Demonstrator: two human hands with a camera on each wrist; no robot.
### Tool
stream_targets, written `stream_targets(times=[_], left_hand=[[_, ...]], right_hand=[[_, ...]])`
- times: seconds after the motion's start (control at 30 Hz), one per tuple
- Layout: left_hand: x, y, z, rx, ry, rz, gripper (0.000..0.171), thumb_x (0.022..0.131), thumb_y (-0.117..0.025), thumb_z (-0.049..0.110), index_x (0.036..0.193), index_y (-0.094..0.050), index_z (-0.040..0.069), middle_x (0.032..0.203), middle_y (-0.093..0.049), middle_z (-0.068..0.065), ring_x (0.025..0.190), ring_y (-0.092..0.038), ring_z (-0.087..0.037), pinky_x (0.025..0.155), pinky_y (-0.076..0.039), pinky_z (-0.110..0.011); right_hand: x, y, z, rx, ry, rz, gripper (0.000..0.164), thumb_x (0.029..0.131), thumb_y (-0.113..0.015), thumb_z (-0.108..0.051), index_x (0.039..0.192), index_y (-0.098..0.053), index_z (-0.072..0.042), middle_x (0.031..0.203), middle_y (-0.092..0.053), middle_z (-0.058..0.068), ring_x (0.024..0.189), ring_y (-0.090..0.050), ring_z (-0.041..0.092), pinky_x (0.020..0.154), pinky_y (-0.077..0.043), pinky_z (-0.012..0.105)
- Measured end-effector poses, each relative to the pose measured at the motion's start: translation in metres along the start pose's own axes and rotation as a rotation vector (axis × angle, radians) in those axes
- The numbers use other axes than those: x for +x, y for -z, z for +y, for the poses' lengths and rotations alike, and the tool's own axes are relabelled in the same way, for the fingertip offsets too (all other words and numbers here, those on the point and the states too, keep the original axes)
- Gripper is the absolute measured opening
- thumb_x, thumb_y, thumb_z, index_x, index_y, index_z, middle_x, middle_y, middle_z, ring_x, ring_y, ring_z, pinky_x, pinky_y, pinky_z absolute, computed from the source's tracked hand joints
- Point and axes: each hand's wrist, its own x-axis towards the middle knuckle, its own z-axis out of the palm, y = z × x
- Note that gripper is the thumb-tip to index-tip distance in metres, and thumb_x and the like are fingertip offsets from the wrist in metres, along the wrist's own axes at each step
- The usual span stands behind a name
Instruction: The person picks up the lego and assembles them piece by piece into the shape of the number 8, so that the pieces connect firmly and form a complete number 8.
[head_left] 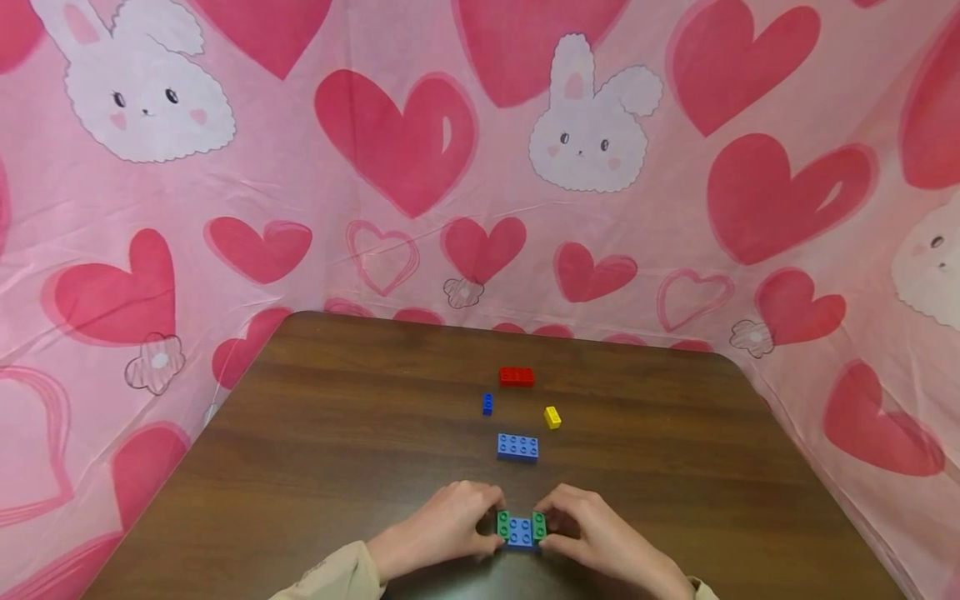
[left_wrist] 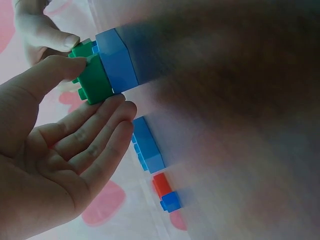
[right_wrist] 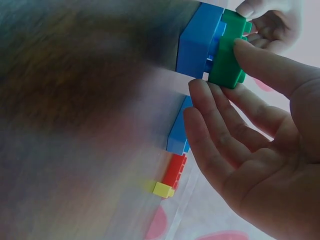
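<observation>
Near the table's front edge, a blue toy brick (head_left: pixel 521 532) has a small green brick on top at each end. My left hand (head_left: pixel 448 523) pinches the left green brick (left_wrist: pixel 96 80) between thumb and fingers; it sits close against the blue one. The right green brick (right_wrist: pixel 229 55) is pinched by my right hand (head_left: pixel 596 529). In the right wrist view, a gap with blue studs shows between that green brick and the blue brick, and it looks slightly tilted. The blue studs between the green bricks are uncovered.
Beyond my hands lies another blue brick (head_left: pixel 517 447). Farther back are a small dark blue brick (head_left: pixel 487 404), a small yellow brick (head_left: pixel 552 417) and a red brick (head_left: pixel 517 377). A pink cloth with hearts and rabbits (head_left: pixel 405 142) hangs around the brown table (head_left: pixel 360 400).
</observation>
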Motion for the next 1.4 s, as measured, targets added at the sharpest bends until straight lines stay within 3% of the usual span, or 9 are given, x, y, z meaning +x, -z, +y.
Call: stream_targets(times=[0.13, 0.33, 0.7, 0.9, 1.07, 1.4], left_hand=[[0.0, 0.0, 0.0, -0.002, 0.004, -0.005, 0.022, 0.084, -0.079, 0.028, 0.102, -0.07, 0.018, 0.081, -0.064, 0.013, 0.064, -0.048, 0.005, 0.058, -0.044, -0.012], [0.0, 0.0, 0.0, 0.004, 0.004, 0.0, 0.022, 0.084, -0.079, 0.027, 0.101, -0.07, 0.018, 0.082, -0.064, 0.013, 0.064, -0.047, 0.005, 0.057, -0.044, -0.012], [0.001, -0.001, 0.001, 0.0, 0.013, -0.004, 0.022, 0.084, -0.079, 0.026, 0.102, -0.07, 0.018, 0.083, -0.065, 0.012, 0.064, -0.048, 0.005, 0.058, -0.045, -0.012], [0.0, 0.002, 0.003, 0.043, -0.016, 0.02, 0.024, 0.082, -0.081, 0.026, 0.101, -0.071, 0.016, 0.086, -0.071, 0.009, 0.067, -0.052, 0.005, 0.061, -0.045, -0.011], [0.0, 0.004, 0.004, 0.08, -0.042, 0.027, 0.024, 0.081, -0.082, 0.027, 0.098, -0.072, 0.015, 0.084, -0.073, 0.007, 0.067, -0.054, 0.005, 0.06, -0.046, -0.01], [0.001, 0.004, 0.004, 0.052, -0.026, 0.008, 0.024, 0.08, -0.083, 0.027, 0.098, -0.073, 0.014, 0.084, -0.074, 0.005, 0.067, -0.057, 0.005, 0.061, -0.047, -0.01]], right_hand=[[0.0, 0.001, 0.0, -0.002, 0.0, -0.004, 0.026, 0.09, -0.073, -0.027, 0.111, -0.067, -0.012, 0.1, -0.066, -0.003, 0.081, -0.056, -0.005, 0.072, -0.053, 0.018], [-0.001, 0.0, 0.003, -0.026, 0.07, 0.017, 0.026, 0.09, -0.073, -0.027, 0.109, -0.068, -0.012, 0.099, -0.066, -0.002, 0.08, -0.056, -0.006, 0.069, -0.054, 0.019], [0.0, -0.001, 0.008, 0.005, 0.09, 0.039, 0.023, 0.088, -0.075, -0.026, 0.106, -0.069, -0.013, 0.094, -0.067, -0.002, 0.078, -0.059, -0.006, 0.066, -0.054, 0.018], [-0.001, -0.003, 0.008, 0.037, 0.109, 0.058, 0.024, 0.087, -0.076, -0.027, 0.104, -0.07, -0.012, 0.094, -0.068, -0.001, 0.079, -0.062, -0.005, 0.067, -0.055, 0.018], [-0.001, -0.003, 0.004, 0.002, 0.093, 0.057, 0.023, 0.087, -0.076, -0.026, 0.105, -0.07, -0.013, 0.094, -0.068, -0.002, 0.079, -0.059, -0.006, 0.067, -0.055, 0.018], [-0.001, -0.004, -0.002, -0.07, 0.029, 0.046, 0.023, 0.085, -0.078, -0.024, 0.105, -0.07, -0.015, 0.093, -0.065, -0.01, 0.078, -0.057, -0.006, 0.068, -0.053, 0.016]])
